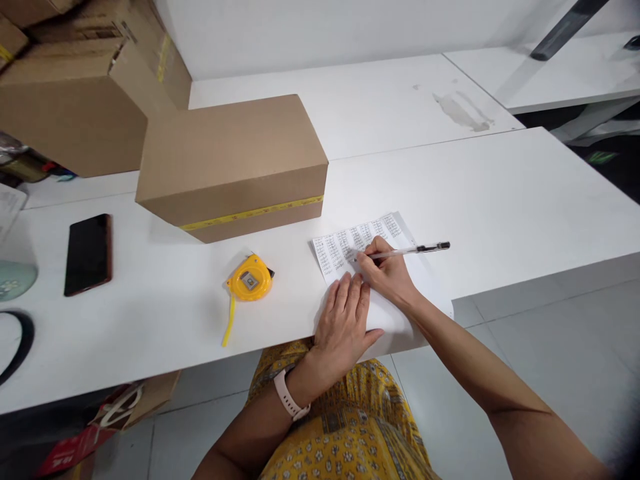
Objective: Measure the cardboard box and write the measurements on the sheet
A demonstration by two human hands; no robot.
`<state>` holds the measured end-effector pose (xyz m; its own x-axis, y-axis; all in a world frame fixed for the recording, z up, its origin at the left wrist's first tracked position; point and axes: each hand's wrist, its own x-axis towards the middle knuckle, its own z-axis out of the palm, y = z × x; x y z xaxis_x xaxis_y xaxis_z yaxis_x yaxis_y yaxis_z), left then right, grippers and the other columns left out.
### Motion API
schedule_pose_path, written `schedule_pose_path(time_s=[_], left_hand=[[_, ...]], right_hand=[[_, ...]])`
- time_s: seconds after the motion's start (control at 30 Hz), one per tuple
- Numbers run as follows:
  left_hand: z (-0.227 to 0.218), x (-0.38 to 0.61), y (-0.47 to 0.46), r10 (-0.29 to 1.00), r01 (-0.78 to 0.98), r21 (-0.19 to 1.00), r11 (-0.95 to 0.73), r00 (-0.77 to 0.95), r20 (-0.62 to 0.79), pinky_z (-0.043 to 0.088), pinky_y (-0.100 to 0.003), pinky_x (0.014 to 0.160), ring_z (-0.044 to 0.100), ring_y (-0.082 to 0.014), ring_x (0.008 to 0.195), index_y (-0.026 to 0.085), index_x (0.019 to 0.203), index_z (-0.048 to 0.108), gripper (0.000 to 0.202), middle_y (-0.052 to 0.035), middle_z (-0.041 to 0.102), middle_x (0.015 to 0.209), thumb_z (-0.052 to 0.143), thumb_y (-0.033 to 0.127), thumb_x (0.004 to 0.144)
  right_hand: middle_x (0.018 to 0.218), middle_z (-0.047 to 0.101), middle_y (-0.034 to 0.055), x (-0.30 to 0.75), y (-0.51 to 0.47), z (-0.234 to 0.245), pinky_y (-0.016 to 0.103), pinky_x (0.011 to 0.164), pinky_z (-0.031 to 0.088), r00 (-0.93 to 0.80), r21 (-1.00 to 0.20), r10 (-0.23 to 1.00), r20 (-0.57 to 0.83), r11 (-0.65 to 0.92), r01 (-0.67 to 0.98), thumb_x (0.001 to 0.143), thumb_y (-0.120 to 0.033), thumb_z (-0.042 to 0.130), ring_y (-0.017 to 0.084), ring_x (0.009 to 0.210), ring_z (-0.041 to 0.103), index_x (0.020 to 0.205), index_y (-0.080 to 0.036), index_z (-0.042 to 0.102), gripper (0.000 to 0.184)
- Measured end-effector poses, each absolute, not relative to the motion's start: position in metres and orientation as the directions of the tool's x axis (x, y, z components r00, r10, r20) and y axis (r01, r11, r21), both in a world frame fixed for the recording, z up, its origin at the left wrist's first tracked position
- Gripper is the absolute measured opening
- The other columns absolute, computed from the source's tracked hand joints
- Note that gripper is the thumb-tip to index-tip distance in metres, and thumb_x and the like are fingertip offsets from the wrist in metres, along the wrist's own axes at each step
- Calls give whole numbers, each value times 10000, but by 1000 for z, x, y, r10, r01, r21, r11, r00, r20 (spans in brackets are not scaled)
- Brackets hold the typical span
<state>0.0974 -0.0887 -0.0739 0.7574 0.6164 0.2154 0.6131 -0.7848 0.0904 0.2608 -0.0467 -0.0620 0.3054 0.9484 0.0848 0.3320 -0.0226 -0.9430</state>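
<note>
A white sheet of paper (373,235) with rows of handwritten numbers lies near the front edge of the white table (500,193). My right hand (387,270) is closed round a clear pen (415,250), whose tip touches the written rows. My left hand (345,320) lies flat and open on the lower part of the sheet, a pale watch on its wrist. A yellow tape measure (249,280) sits to the left, its tape end trailing toward the table edge. Behind it stands a brown cardboard box (230,160) with a yellow tape along its front face.
A black phone (89,253) lies at the left. Larger cardboard boxes (75,87) are stacked at the back left. A pale green object (13,280) and a black curved cable (20,343) sit at the far left edge. Another white table (560,70) stands at the back right.
</note>
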Motion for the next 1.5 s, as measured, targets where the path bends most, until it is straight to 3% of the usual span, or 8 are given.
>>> schedule_pose_path(time_s=[1.5], left_hand=[[-75, 97, -89, 619, 611, 106, -784, 757, 210, 339, -474, 1230, 427, -348, 1472, 29, 1500, 474, 869, -197, 493, 1570, 599, 662, 919]], right_hand=[[584, 392, -61, 261, -46, -59, 281, 512, 297, 292, -941, 952, 89, -15, 338, 832, -287, 648, 112, 537, 365, 692, -242, 436, 258]])
